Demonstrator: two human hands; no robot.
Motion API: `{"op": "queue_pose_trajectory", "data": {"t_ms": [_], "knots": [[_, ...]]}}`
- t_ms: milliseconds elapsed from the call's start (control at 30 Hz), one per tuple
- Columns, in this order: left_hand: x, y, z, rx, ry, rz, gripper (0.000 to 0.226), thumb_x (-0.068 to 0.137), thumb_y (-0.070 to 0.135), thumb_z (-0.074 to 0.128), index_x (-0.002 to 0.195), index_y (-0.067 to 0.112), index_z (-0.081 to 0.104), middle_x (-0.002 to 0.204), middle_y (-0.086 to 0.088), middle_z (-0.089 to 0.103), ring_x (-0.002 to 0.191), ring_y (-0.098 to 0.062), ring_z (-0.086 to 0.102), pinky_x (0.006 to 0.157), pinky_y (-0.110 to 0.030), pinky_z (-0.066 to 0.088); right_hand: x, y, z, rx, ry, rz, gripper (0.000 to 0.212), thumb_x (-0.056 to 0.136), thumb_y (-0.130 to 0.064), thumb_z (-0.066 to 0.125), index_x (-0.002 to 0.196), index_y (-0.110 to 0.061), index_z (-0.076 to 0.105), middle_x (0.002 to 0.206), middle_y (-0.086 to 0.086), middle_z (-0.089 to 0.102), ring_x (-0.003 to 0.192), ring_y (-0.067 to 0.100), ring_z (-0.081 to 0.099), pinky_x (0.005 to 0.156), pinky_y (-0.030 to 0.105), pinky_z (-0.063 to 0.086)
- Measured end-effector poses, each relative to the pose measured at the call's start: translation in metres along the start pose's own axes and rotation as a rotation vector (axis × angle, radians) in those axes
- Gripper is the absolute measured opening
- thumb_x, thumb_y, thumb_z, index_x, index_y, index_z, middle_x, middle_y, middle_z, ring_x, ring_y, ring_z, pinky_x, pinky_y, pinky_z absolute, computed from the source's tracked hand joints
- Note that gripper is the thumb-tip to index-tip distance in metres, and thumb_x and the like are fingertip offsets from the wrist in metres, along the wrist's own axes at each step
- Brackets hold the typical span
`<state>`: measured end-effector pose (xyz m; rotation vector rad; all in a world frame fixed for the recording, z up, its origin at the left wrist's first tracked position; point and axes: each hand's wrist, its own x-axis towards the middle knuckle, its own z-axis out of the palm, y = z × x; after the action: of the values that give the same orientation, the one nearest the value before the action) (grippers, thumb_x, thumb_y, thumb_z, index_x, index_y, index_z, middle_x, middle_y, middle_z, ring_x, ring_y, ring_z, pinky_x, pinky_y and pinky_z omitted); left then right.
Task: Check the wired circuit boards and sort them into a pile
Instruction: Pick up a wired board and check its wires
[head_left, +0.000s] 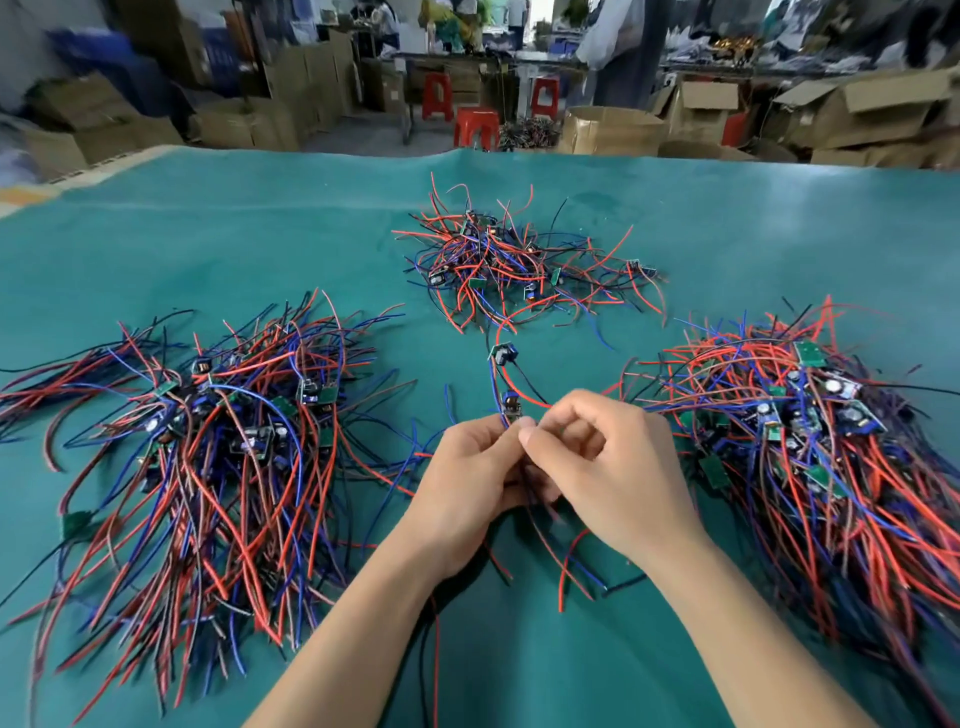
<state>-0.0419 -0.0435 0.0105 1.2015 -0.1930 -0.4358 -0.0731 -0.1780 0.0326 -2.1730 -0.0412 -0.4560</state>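
Both hands meet at the middle of the green table (727, 218). My left hand (470, 473) grips a small wired circuit board (511, 407) that sticks up between the fingertips. My right hand (597, 467) pinches the same board and its wires from the right. Red, blue and black wires trail from the board toward me and away. A second small board (501, 355) lies just beyond, linked by a red wire. Three heaps of wired boards lie around: a left pile (223, 441), a far pile (514, 260) and a right pile (810, 431).
Beyond the table's far edge stand cardboard boxes (613, 130), red plastic stools (475, 127) and other workbenches. People are at the far benches, blurred.
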Motion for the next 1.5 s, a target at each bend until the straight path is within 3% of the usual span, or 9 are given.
{"op": "queue_pose_trajectory", "data": {"t_ms": [133,233,367,467,767,867,1100,1233,1500], "knots": [[-0.004,0.001,0.0,0.182,-0.029,0.047,0.026,0.103,0.016,0.052,0.091,-0.006,0.059,0.062,-0.002,0.057,0.05,-0.012,0.049,0.049,-0.02,0.043,0.006,0.007,0.002,0.008,0.002,0.088,0.035,0.08,-0.05,0.069,0.11,-0.032,0.07,0.079,-0.018,0.068,0.068,0.006,0.063,0.071,0.019,0.048],[-0.007,0.005,0.0,0.324,-0.12,0.071,0.019,0.102,0.015,0.053,0.092,-0.002,0.055,0.059,-0.001,0.051,0.047,-0.012,0.041,0.045,-0.02,0.036,0.008,0.007,0.005,0.196,0.001,0.195,0.043,0.074,-0.06,0.068,0.104,-0.03,0.076,0.079,-0.017,0.071,0.069,0.005,0.066,0.07,0.021,0.049],[-0.011,0.009,0.003,0.425,-0.236,0.089,0.009,0.089,0.019,0.058,0.081,0.018,0.062,0.06,0.0,0.05,0.049,-0.012,0.042,0.047,-0.021,0.038,0.009,0.007,0.006,0.393,0.045,0.294,0.022,0.077,-0.039,0.08,0.089,-0.021,0.078,0.071,-0.007,0.072,0.068,0.009,0.065,0.067,0.035,0.055],[-0.01,0.009,0.003,0.298,-0.228,0.021,0.017,0.092,0.026,0.049,0.083,0.028,0.064,0.063,-0.004,0.055,0.049,-0.014,0.046,0.047,-0.021,0.04,0.011,0.006,0.002,0.585,0.043,0.36,0.006,0.086,-0.014,0.076,0.084,-0.014,0.071,0.072,-0.003,0.069,0.066,0.012,0.063,0.055,0.026,0.05],[-0.005,0.002,0.004,0.093,-0.094,0.022,0.027,0.106,0.02,0.042,0.116,0.006,0.063,0.084,-0.018,0.066,0.069,-0.028,0.067,0.062,-0.03,0.057,0.013,0.0,-0.004,0.846,-0.105,0.431,0.035,0.093,0.002,0.058,0.121,-0.016,0.067,0.118,0.003,0.075,0.065,0.015,0.059,0.053,0.026,0.043],[-0.005,0.001,0.004,0.108,-0.11,0.055,0.022,0.102,0.018,0.053,0.114,0.003,0.062,0.089,-0.018,0.067,0.075,-0.027,0.066,0.065,-0.03,0.057,0.014,0.005,-0.008,0.861,-0.13,0.43,0.035,0.091,0.005,0.06,0.12,-0.013,0.07,0.115,0.004,0.077,0.09,0.017,0.071,0.067,0.026,0.05],[-0.004,0.001,0.0,0.085,0.034,0.09,0.009,0.093,-0.003,0.059,0.088,0.003,0.063,0.083,-0.014,0.065,0.066,-0.017,0.061,0.062,-0.024,0.054,0.012,0.009,-0.007,0.706,-0.117,0.404,0.03,0.085,0.007,0.067,0.107,-0.012,0.075,0.105,0.003,0.078,0.083,0.009,0.07,0.059,0.02,0.047],[-0.004,0.004,0.003,0.007,0.049,0.094,0.006,0.095,0.0,0.056,0.101,0.001,0.059,0.083,-0.012,0.066,0.069,-0.019,0.063,0.059,-0.024,0.053,0.012,0.011,-0.011,0.703,-0.101,0.353,0.03,0.081,0.011,0.072,0.104,-0.007,0.074,0.101,0.009,0.078,0.088,0.015,0.072,0.067,0.019,0.054],[-0.002,0.006,0.0,-0.008,0.196,0.077,0.009,0.092,0.001,0.062,0.1,0.005,0.059,0.077,-0.01,0.06,0.05,-0.009,0.043,0.043,-0.015,0.033,0.008,0.004,-0.022,0.679,-0.382,0.358,0.05,0.066,0.013,0.084,0.11,-0.004,0.066,0.081,0.014,0.064,0.065,0.025,0.062,0.057,0.026,0.052]]}}
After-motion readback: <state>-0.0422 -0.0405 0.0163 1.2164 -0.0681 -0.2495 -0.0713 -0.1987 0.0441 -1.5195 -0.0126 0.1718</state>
